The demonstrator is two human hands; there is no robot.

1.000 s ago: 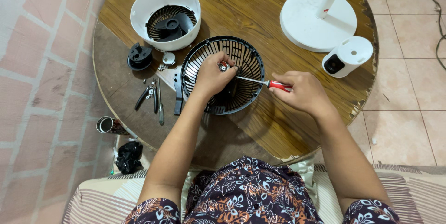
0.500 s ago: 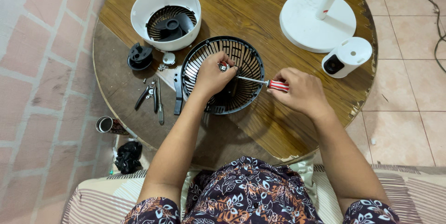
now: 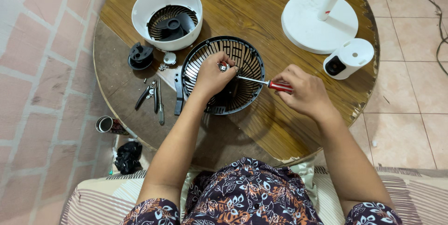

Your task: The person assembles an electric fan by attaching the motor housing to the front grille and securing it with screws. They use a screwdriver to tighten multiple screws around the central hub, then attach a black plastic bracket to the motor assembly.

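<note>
Head view, looking straight down. Round wooden desk [image 3: 261, 127], rim worn and chipped along the right and near edge; brick-pattern floor left, tiled floor right.

Black fan grille [image 3: 249, 59] lying near the desk centre, concave side up. Left hand [image 3: 212, 76] resting inside it, fingers [image 3: 223, 62] curled around a small metal part [image 3: 224, 66] at the hub (grip closed; exact pinch partly hidden). Right hand [image 3: 303, 92] just off the grille's right rim, fingers closed on the red handle of one screwdriver [image 3: 268, 83]; shaft lying low across the grille, tip at the hub part.

Open room: bare wood between grille and near edge, also right of the right hand toward the chipped rim. Tight on the left of the grille.

Surroundings, counted:
- one white fan housing [image 3: 154, 1] with black blade inside, just behind-left of the grille, near but apart
- one white round stand base [image 3: 303, 27] with pole, back right
- one white cylindrical motor cover [image 3: 349, 57], beside the base, near the right wrist's side (closest obstacle on the right)
- one black hub piece [image 3: 140, 56], far left
- hand tools [image 3: 151, 96] and a black strip [image 3: 178, 93] left of the grille (tool count unclear)
- small screws [image 3: 163, 67], too small to count
- on the floor: one tin can [image 3: 106, 124], one black bundle [image 3: 129, 156]
</note>
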